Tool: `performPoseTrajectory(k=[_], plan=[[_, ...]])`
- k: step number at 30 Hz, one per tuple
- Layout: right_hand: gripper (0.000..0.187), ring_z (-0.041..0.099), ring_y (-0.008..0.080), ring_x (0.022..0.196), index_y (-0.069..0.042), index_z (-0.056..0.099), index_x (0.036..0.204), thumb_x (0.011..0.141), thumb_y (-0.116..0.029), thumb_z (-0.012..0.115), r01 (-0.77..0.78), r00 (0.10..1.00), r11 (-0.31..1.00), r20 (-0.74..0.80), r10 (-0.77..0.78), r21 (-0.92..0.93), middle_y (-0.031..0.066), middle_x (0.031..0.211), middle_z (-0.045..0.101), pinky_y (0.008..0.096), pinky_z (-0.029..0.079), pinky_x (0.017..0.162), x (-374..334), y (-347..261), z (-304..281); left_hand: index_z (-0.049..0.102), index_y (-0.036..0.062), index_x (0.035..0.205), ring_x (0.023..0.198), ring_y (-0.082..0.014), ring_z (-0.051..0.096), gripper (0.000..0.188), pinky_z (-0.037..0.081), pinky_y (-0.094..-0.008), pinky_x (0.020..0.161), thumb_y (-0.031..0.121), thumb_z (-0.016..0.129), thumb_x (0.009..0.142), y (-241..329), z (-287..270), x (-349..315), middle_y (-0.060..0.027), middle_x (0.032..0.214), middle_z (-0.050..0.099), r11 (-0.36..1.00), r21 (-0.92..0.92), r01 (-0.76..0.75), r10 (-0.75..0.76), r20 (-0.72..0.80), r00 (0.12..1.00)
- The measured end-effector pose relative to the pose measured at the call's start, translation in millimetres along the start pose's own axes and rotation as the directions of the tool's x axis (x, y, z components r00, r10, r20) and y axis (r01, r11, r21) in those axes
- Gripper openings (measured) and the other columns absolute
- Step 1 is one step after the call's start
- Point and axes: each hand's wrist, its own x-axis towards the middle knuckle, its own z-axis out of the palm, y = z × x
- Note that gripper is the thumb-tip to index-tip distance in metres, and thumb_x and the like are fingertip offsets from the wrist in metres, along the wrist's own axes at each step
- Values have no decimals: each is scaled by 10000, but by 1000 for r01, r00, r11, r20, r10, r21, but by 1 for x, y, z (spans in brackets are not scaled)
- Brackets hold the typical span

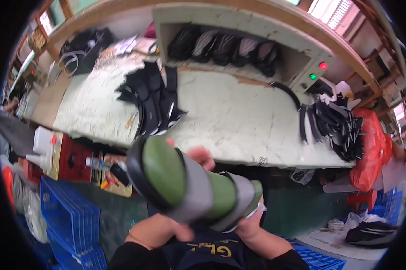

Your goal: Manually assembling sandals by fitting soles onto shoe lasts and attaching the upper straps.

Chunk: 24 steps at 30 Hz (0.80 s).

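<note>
A long, thick green piece with grey bands (pixel 221 192) and a black rim at its left end is held up in front of me, slanting down to the right. Motion smears it, and I cannot make out its exact kind. My left hand (pixel 169 228) grips it from below near the wider left end. Blurred fingertips show beyond its far side, and the palm is hidden. My right hand (pixel 252 221) holds the narrower right end, fingers wrapped round it. Behind it on the worktable (pixel 230 121) lies a pile of black cut pieces (pixel 151 96).
An open-fronted box (pixel 297 63) with dark shoes (pixel 223 47) inside stands at the back. Black strips (pixel 331 123) and a red plastic bag (pixel 367 148) are at the right. Blue crates (pixel 70 216) and a white bottle (pixel 43 146) are at the left.
</note>
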Motion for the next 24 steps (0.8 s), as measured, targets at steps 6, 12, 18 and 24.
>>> performPoseTrajectory(k=[6, 12, 18, 24], plan=[[953, 566, 160, 930, 17, 406, 1403, 774, -555, 836, 193, 970, 955, 106, -221, 225, 62, 1092, 572, 345, 467, 897, -33, 40, -38, 203, 100, 1593, 1219, -377, 588, 994, 472, -591, 1041, 667, 623, 892, -21, -43, 13, -144, 1391, 513, 950, -294, 103, -23, 262, 965], [845, 604, 182, 950, 45, 471, 1380, 782, -399, 869, 61, 877, 998, 479, -45, -18, 101, 1049, 611, 354, 473, 935, -3, 49, -84, 149, 110, 1609, 1319, -383, 516, 1060, 437, -621, 1065, 708, 620, 871, -7, -64, 28, -143, 1464, 469, 899, -438, -6, 135, 265, 955], [572, 652, 242, 1137, 27, 643, 1239, 740, -118, 883, 256, 881, 918, 464, -93, -302, 158, 1139, 697, 384, 453, 1063, 39, -31, -8, 99, 107, 1616, 1441, -396, 388, 1166, 385, -623, 1116, 718, 690, 817, -14, -24, 18, -137, 1567, 370, 968, -181, -173, 225, 328, 918], [555, 686, 221, 1079, 21, 656, 1218, 715, -10, 889, 473, 860, 872, 280, -426, -125, 146, 1166, 713, 374, 501, 1009, 61, -8, -21, 87, 90, 1617, 1458, -383, 370, 1232, 386, -590, 1128, 714, 737, 777, 4, -3, 60, -124, 1598, 326, 892, -116, -437, 446, 383, 809]])
